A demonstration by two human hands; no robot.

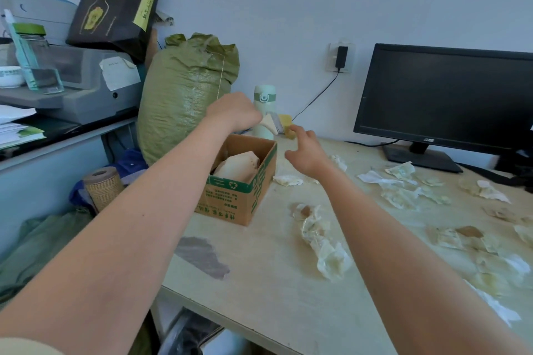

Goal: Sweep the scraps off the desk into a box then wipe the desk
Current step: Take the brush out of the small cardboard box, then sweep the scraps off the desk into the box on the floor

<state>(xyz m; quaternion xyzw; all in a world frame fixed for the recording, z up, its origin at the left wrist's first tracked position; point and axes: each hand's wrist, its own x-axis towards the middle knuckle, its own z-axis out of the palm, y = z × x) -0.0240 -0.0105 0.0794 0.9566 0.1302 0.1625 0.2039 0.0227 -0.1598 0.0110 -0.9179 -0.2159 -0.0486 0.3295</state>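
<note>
A person's left hand point(233, 111) grips the pale handle of a brush point(274, 123), fingers clamped around it, above the far rim of an open cardboard box point(245, 190). The brush head points right, toward the right hand point(307, 153), which hangs just beyond the box with fingers spread and loosely curled, holding nothing; its fingertips lie close to the yellowish bristles, though whether they touch cannot be told.

The box stands at the desk's point(268, 277) left edge, toward the far left corner, with pale paper already lying inside. A mint-green flask point(264, 106) stands behind it against the wall.

Crumpled scraps point(326, 242) litter the desk from just right of the box out to the right edge of view, thickest toward the near right. A bare strip of worktop runs from the box's near side down to the front edge, broken only by a grey patch point(202, 256) near the left edge.

A dark monitor point(444, 95) fills the far right corner, its stand close to the nearest scraps. Off the desk's left edge a green sack point(184, 101) leans beside the box.
</note>
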